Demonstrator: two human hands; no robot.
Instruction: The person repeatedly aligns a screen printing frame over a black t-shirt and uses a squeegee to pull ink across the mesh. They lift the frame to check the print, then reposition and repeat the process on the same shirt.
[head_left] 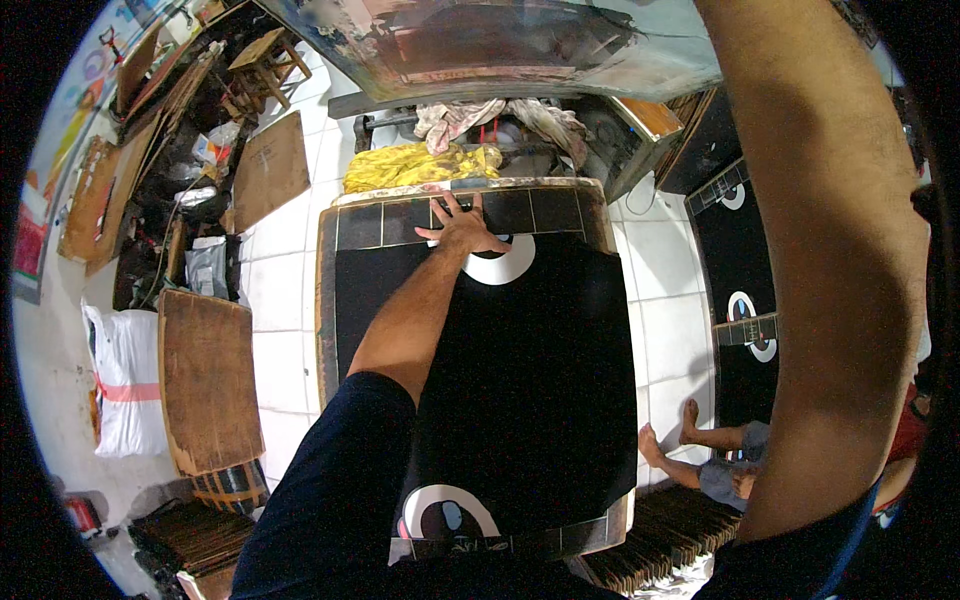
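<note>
A large black sheet (540, 390) covers most of the board (328, 300) in front of me. White ring shapes with coloured centres show at its far and near ends; the far ring (510, 268) is partly under my hand. My left hand (463, 228) lies with its fingers spread across the sheet's far edge and a band of dark squares (380, 224). Nothing is held in it. My right arm (835, 200) is raised high on the right and runs out past the top edge, so its hand cannot be seen.
Beyond the board lie a yellow cloth (410, 168) and a paint-stained rag (550, 125), below a large paint-smeared panel (480, 45). Wooden boards (208, 385) and clutter line the left. More black printed sheets (735, 250) lie right, near another person's bare feet (652, 445).
</note>
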